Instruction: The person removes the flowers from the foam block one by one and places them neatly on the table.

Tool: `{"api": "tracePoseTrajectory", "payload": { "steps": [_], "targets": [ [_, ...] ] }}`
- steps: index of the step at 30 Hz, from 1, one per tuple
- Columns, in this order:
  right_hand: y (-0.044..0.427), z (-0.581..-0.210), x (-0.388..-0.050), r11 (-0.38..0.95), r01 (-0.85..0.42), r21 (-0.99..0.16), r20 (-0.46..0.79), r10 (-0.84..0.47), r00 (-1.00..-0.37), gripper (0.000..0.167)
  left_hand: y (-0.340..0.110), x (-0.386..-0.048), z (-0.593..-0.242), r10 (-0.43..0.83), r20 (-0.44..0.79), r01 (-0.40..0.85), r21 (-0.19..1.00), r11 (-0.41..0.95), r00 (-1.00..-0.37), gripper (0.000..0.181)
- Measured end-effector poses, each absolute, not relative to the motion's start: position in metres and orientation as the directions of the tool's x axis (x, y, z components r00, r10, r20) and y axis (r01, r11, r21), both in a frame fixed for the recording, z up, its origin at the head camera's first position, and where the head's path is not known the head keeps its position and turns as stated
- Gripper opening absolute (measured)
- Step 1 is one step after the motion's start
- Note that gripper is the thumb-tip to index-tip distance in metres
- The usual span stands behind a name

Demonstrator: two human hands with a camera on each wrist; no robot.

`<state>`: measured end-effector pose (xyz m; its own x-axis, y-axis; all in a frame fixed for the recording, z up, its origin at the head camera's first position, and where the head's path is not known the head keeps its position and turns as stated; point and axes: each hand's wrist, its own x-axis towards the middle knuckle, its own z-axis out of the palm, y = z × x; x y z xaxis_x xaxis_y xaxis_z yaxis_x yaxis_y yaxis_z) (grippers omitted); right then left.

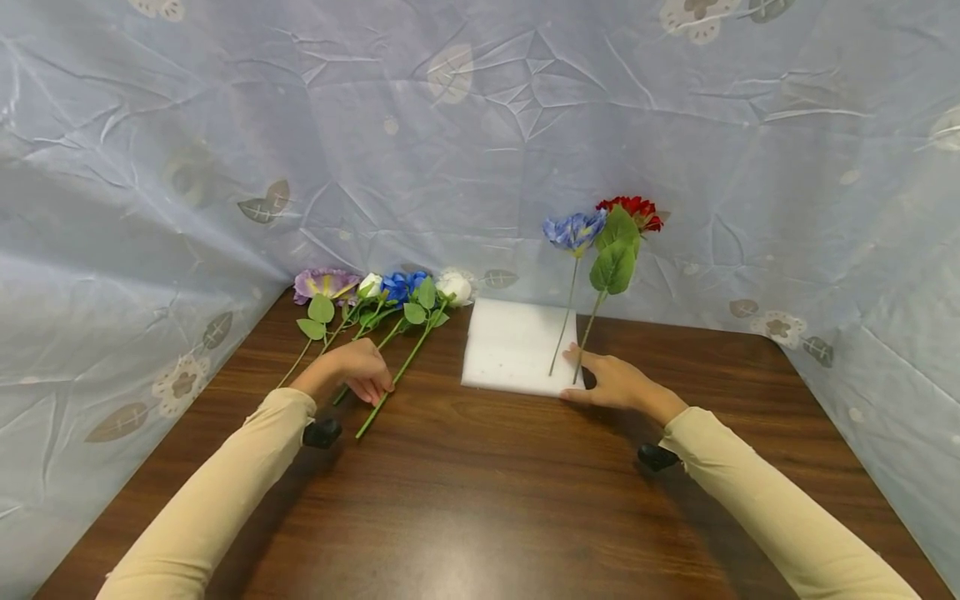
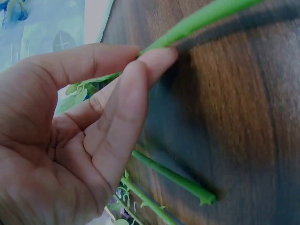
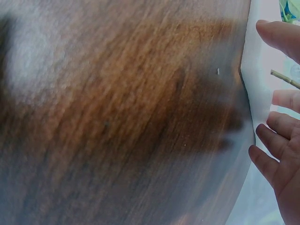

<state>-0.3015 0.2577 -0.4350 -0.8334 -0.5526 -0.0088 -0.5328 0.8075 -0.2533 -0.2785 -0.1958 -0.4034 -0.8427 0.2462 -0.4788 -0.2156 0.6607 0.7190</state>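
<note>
My left hand [image 1: 362, 371] pinches the lower green stem of a white rose [image 1: 453, 287] between thumb and fingertips; the left wrist view shows the grip on the stem [image 2: 201, 21]. The rose's head lies toward the back of the table. At the right edge of a white foam block [image 1: 510, 350], my right hand [image 1: 618, 382] has its fingers spread, with a stem end [image 3: 283, 78] between thumb and forefinger. A light-blue flower [image 1: 574, 232] and a red flower [image 1: 633, 213] with large leaves stand upright over the block. How deep their stems go cannot be told.
To the left lie a purple flower [image 1: 326, 285], a smaller white bloom [image 1: 371, 286] and a blue flower [image 1: 402, 287], their stems pointing forward. A patterned grey-blue sheet [image 1: 420, 167] hangs behind the wooden table [image 1: 480, 492] and along its sides.
</note>
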Motion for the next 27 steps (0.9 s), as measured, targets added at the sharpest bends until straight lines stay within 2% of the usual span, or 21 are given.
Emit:
{"api": "tracePoseTrajectory", "payload": {
  "steps": [13,18,27],
  "targets": [
    [0.258,-0.435,-0.302,0.811,-0.531,-0.245,-0.005,-0.548,-0.836,0.090,-0.209,-0.278,-0.399,0.172,-0.471,-0.260,0.715,0.649,-0.865,0.010],
    [0.258,-0.434,-0.301,0.812,-0.527,-0.248,-0.003,-0.545,-0.838,0.090,-0.215,-0.280,-0.400,0.204,-0.483,-0.257,0.723,0.641,-0.851,0.010],
    [0.257,-0.436,-0.301,0.813,-0.529,-0.244,0.001,-0.545,-0.838,0.091,-0.227,-0.284,-0.403,0.287,-0.466,-0.191,0.741,0.644,-0.837,0.021]
  ]
}}
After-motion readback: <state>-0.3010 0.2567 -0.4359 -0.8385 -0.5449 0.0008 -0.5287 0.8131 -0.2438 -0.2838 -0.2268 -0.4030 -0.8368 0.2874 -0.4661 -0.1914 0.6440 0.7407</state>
